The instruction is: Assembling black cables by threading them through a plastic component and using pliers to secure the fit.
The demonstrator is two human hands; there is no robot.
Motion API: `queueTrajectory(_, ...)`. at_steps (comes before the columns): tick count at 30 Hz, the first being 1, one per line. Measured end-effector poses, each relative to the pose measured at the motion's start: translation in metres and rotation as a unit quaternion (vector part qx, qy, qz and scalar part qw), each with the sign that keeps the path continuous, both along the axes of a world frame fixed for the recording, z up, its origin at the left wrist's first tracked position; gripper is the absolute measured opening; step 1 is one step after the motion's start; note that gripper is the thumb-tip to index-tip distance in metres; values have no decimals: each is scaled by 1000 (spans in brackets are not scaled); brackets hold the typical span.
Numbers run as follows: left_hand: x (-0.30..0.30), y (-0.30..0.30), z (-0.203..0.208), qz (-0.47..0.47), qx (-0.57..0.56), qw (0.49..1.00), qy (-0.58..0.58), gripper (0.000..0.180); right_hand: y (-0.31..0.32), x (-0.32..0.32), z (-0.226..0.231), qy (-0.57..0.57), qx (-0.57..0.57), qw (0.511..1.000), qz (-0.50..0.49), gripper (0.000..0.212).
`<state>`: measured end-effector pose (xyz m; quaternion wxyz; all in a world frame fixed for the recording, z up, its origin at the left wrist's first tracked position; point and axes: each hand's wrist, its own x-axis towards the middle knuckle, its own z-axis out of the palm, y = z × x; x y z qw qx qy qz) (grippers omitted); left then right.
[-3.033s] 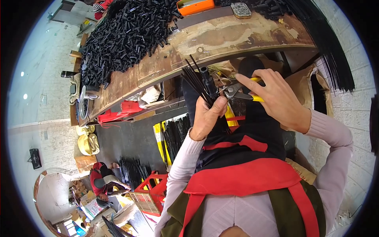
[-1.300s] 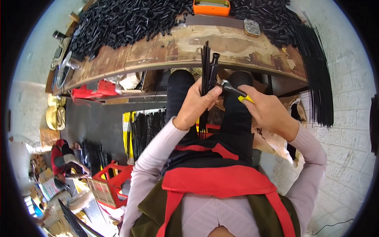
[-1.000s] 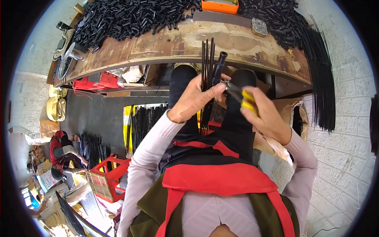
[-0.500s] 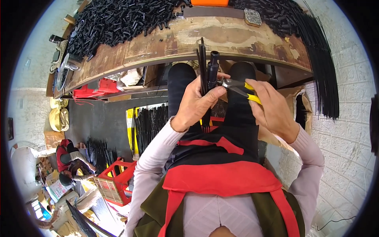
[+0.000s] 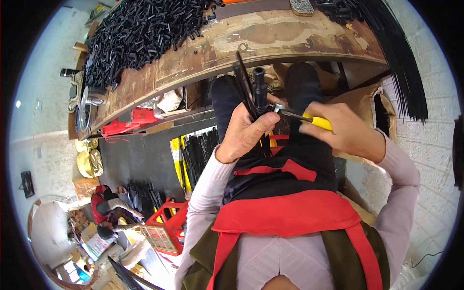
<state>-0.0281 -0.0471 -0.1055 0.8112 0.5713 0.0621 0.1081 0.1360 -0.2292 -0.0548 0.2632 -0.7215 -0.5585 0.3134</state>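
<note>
Over my lap, my left hand (image 5: 245,134) is closed round a black tubular fitting (image 5: 260,89) and several thin black rods (image 5: 244,79). The fitting stands nearly upright with its open end up; the rods lean beside it on the left. My right hand (image 5: 352,126) grips pincers with yellow handles (image 5: 320,123). Their metal jaws are at the fitting's right side, by my left thumb tip. A small pale piece shows at the jaws, too small to name. My fingers cover the fitting's middle.
Ahead is a worn wooden bench (image 5: 270,38) with a heap of short black tubes (image 5: 150,36) and a small tin (image 5: 302,7). Long black rods (image 5: 410,82) hang off its right end. At lower left, a person (image 5: 102,207) works beyond a red plastic stool (image 5: 170,220).
The pincers have turned, and their handles have come closer together in my right hand. The fitting and rods stay in my left hand. The whole view has shifted and tilted slightly.
</note>
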Motion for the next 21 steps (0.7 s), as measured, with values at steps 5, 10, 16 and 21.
queueTrajectory(5, -10, 6, -8, -22, 0, 1000, 1, 29, 4, -34, -43, 217, 21, 974, -59, 24)
queueTrajectory(10, -11, 10, -11, -22, -4, 1000, -8, 33, 8, -25, -26, 273, -25, 961, -45, 26)
queueTrajectory(16, -8, 11, -11, -52, -24, 998, -29, 36, 5, -13, -10, 418, -65, 906, 6, 40)
queueTrajectory(21, -13, 13, -15, -64, -31, 997, -26, 37, 9, -5, 10, 457, -195, 868, 18, 32)
